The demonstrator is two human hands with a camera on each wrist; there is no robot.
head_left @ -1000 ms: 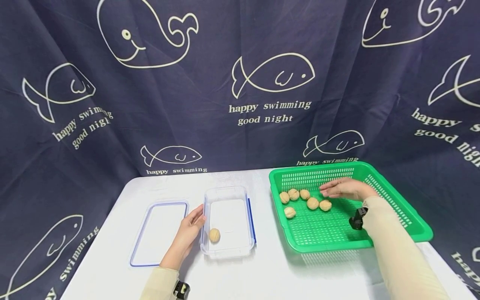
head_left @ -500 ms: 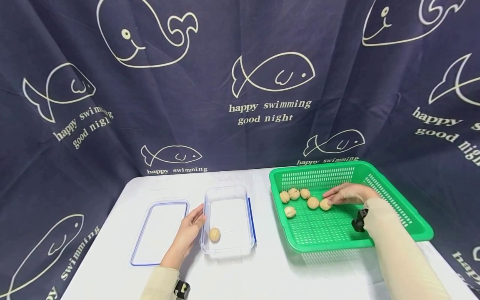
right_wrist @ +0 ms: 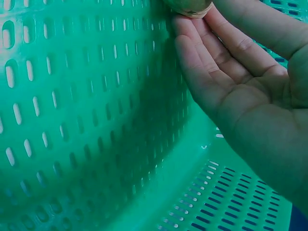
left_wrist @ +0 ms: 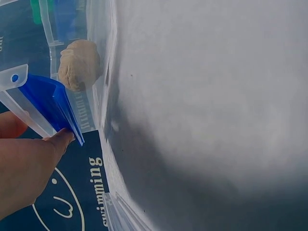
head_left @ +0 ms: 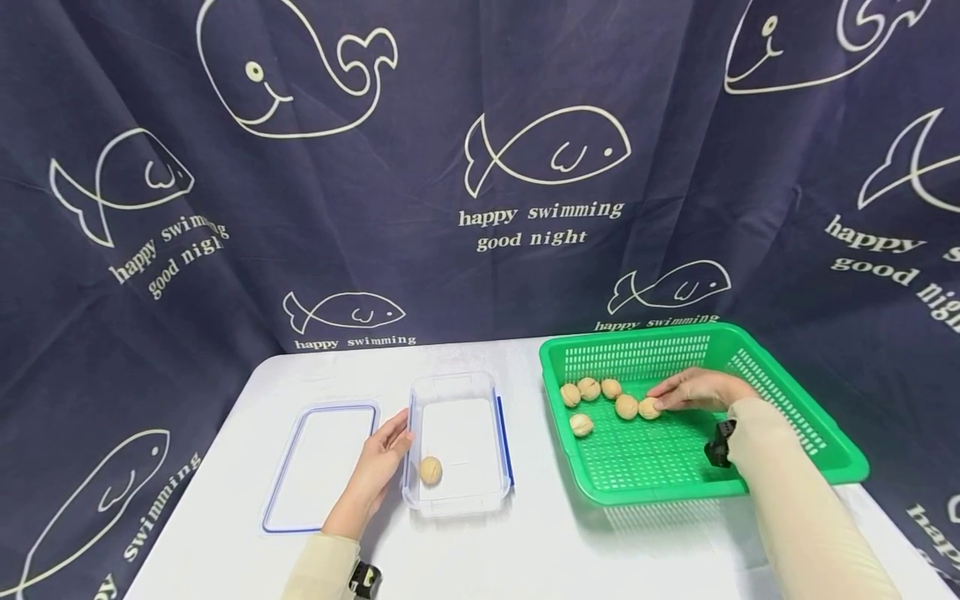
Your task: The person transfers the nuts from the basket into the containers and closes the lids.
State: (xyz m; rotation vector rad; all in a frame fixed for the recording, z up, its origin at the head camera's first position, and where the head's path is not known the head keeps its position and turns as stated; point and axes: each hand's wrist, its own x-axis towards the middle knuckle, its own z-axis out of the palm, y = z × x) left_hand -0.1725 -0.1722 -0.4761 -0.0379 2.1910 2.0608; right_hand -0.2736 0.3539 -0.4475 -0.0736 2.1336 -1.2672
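Note:
My left hand (head_left: 377,460) grips the left side of a clear plastic food container (head_left: 457,502), its thumb against a blue latch flap (left_wrist: 48,98) in the left wrist view. One walnut (head_left: 431,470) lies in the container's near left corner. Inside a green basket (head_left: 637,492), my right hand (head_left: 701,390) pinches a walnut (head_left: 649,407) between thumb and fingers, low over the basket floor. Only the lower part of that walnut (right_wrist: 192,7) shows at the top of the right wrist view. Another walnut (head_left: 627,407) sits right beside it on its left.
Several more walnuts (head_left: 589,388) are grouped at the basket's left side, and a single walnut (head_left: 581,425) lies nearer the front. The container's blue-edged lid (head_left: 288,467) lies flat on the white table (head_left: 465,567), left of the container. A dark printed curtain (head_left: 420,233) hangs behind.
My right hand has come down onto the rightmost walnut and taken it between thumb and fingers. The left hand and the container have stayed in place.

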